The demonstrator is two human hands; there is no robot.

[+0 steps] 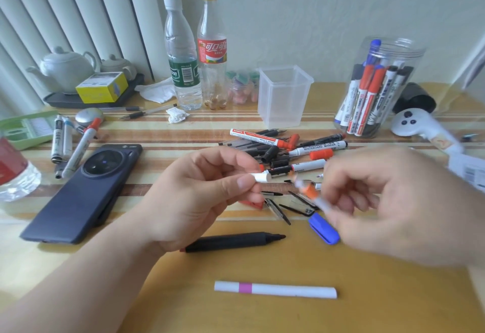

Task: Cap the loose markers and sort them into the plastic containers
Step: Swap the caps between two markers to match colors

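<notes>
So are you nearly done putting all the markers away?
Not yet. Done: several capped markers stand in the round jar. In hand: the left hand pinches a small white piece, maybe a cap, and the right hand holds a blurred marker. Left: the pile of markers and caps, the uncapped black marker and the blue cap. The square container holds nothing.

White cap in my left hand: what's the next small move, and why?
Probably slide the white cap, pinched by the left hand, onto the facing end of the orange-banded marker held by the right hand. Their ends point at each other across a small gap, and the marker is blurred, so steady it first.
</notes>
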